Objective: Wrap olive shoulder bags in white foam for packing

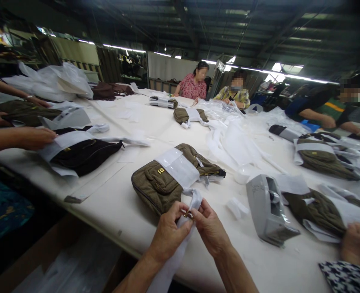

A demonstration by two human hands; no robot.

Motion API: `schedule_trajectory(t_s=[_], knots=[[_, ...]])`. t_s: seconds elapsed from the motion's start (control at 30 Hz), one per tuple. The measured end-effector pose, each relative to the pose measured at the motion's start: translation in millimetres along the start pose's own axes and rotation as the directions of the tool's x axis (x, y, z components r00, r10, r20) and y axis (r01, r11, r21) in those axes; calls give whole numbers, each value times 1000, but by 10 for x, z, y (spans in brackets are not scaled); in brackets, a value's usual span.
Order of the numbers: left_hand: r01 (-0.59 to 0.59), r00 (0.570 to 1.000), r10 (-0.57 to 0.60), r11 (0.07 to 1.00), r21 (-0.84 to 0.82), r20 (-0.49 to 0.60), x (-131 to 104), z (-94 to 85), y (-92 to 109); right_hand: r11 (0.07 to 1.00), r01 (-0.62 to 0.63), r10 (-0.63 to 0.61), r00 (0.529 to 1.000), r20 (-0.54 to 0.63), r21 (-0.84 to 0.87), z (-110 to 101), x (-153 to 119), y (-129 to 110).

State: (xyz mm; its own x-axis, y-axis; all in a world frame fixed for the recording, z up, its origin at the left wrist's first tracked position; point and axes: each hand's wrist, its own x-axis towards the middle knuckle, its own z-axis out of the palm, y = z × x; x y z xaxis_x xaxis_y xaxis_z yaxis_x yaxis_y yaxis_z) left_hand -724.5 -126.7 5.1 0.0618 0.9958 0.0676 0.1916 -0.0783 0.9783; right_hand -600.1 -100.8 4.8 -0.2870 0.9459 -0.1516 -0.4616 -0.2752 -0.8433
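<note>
An olive-brown bag (155, 185) with a yellow logo lies on the white table (113, 195), a white paper band (180, 165) around its middle. At its near side, a strap wrapped in white tissue (195, 198) hangs down toward the table's front edge. Around a small metal buckle (187, 215) on this strap, the fingers of both hands meet. My left hand (169, 230) pinches the strap at the buckle from the left. From the right, my right hand (212, 228) pinches the wrapped strap just beside the buckle.
A grey tape dispenser (267, 211) stands right of my hands. A black bag (85, 156) lies left, held by a co-worker's hand (39, 138). More olive bags (317, 211) lie right, near another person's hand (358, 244). Crumpled white tissue (238, 148) and several people are beyond.
</note>
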Motion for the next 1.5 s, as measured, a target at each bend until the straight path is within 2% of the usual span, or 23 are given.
schedule_trajectory(t_s=[0.27, 0.47, 0.63, 0.7, 0.77, 0.8, 0.83, 0.93, 0.97, 1.0, 1.07, 1.13, 1.2, 1.27, 1.3, 1.33, 1.37, 1.43, 1.47, 1.5], knots=[[28, 999, -29, 999, 16, 30, 24, -36, -11, 1000, -14, 14, 998, 63, 1, -85, 4, 44], [22, 998, -24, 999, 40, 51, 26, -35, 19, 994, 6, 8, 991, 130, -107, -82, 7, -69], [48, 997, -51, 998, 41, 62, 72, -36, -37, 977, 83, -65, 993, 97, -197, 6, -54, -127], [45, 996, -49, 998, 44, 79, 89, -39, -66, 950, 112, -96, 993, 70, -290, -13, -80, -135], [47, 995, -50, 998, 40, 84, 98, -44, -95, 880, 125, -148, 989, -15, -458, -115, -131, -181], [51, 995, -54, 998, 37, 82, 100, -45, -109, 816, 131, -213, 973, -82, -563, -203, -167, -228], [56, 995, -59, 998, 37, 78, 103, -46, -123, 730, 133, -311, 938, -153, -670, -314, -206, -291], [64, 995, -67, 997, 46, 68, 114, -44, -156, 443, 50, -623, 736, -267, -895, -735, -300, -543], [63, 995, -66, 997, 45, 71, 118, -41, -164, 381, -13, -659, 697, -281, -925, -879, -310, -623], [61, 995, -64, 997, 40, 71, 122, -39, -171, 340, -87, -659, 689, -303, -936, -1013, -305, -689], [59, 996, -60, 998, 25, 69, 128, -35, -179, 281, -226, -586, 730, -353, -933, -1230, -251, -753], [62, 996, -63, 998, 14, 69, 129, -34, -179, 208, -287, -519, 778, -355, -935, -1366, -151, -732], [62, 996, -62, 998, 13, 70, 125, -34, -167, 141, -244, -489, 825, -282, -959, -1412, -42, -662], [57, 996, -58, 998, 9, 67, 117, -35, -144, 106, -169, -475, 857, -199, -980, -1366, 33, -583], [56, 996, -56, 998, 1, 66, 112, -35, -130, 112, -141, -472, 863, -177, -984, -1312, 48, -545], [57, 996, -56, 998, -11, 64, 108, -35, -115, 167, -114, -460, 869, -180, -979, -1239, 46, -504], [57, 996, -55, 998, -27, 65, 104, -35, -101, 279, -81, -436, 877, -201, -957, -1151, 28, -457], [58, 997, -54, 997, -57, 63, 103, -37, -74, 624, 3, -353, 893, -278, -781, -947, -35, -331], [59, 997, -55, 996, -69, 62, 104, -38, -61, 788, 40, -300, 897, -326, -614, -838, -71, -251], [62, 996, -57, 995, -82, 62, 107, -40, -48, 900, 72, -249, 895, -370, -430, -729, -101, -162]])
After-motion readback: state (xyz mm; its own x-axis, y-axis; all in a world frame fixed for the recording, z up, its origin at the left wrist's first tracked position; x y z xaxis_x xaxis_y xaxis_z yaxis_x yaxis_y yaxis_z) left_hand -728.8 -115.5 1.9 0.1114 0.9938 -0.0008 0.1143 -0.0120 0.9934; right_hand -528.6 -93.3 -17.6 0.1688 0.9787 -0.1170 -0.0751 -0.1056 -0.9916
